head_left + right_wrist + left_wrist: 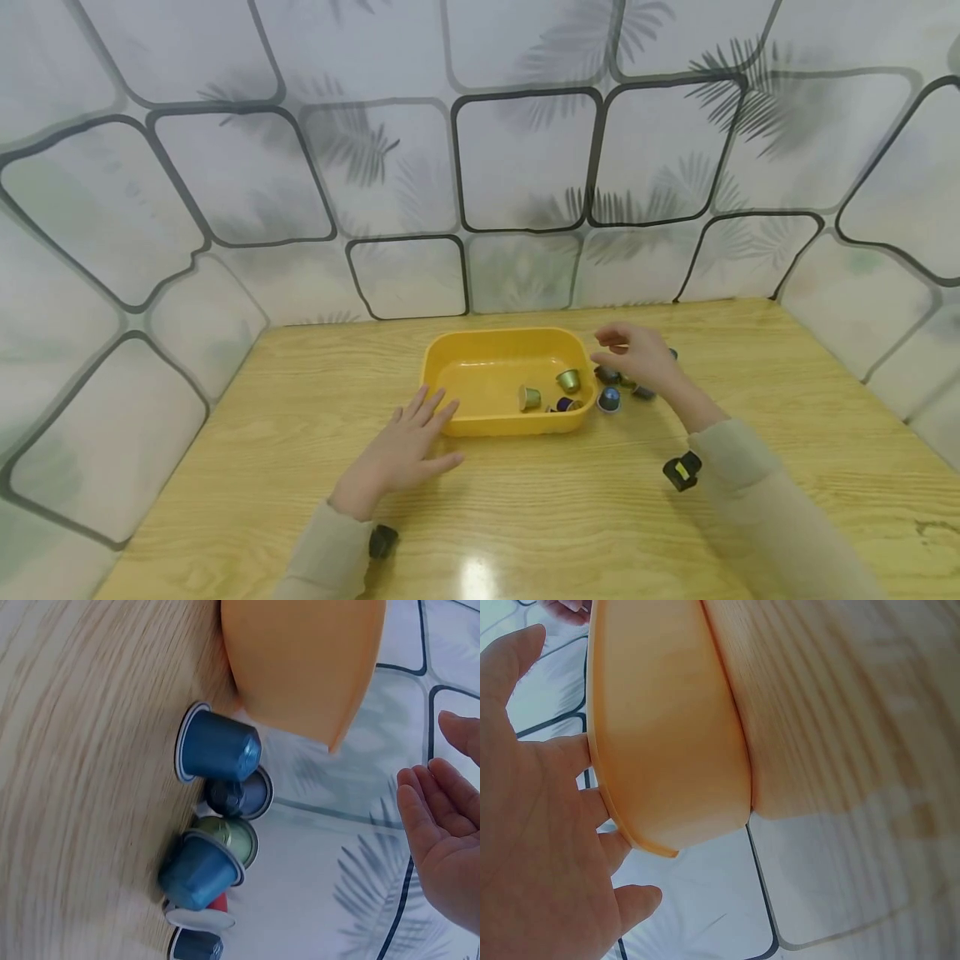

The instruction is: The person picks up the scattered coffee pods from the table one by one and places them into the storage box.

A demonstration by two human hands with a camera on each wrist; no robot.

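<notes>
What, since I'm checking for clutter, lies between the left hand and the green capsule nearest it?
The head view shows bare floor of the yellow tray between the left hand and that green capsule.

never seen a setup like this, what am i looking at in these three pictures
There is no machine here, just a person's two bare hands. The widest picture looks forward and down from the head; the other two look out from the left and right wrists. On the wooden table sits a yellow tray with a few small capsules inside; loose capsules lie to its right. The left hand is spread at the tray's near left corner. The right hand is raised near the loose capsules, holding nothing.
</notes>
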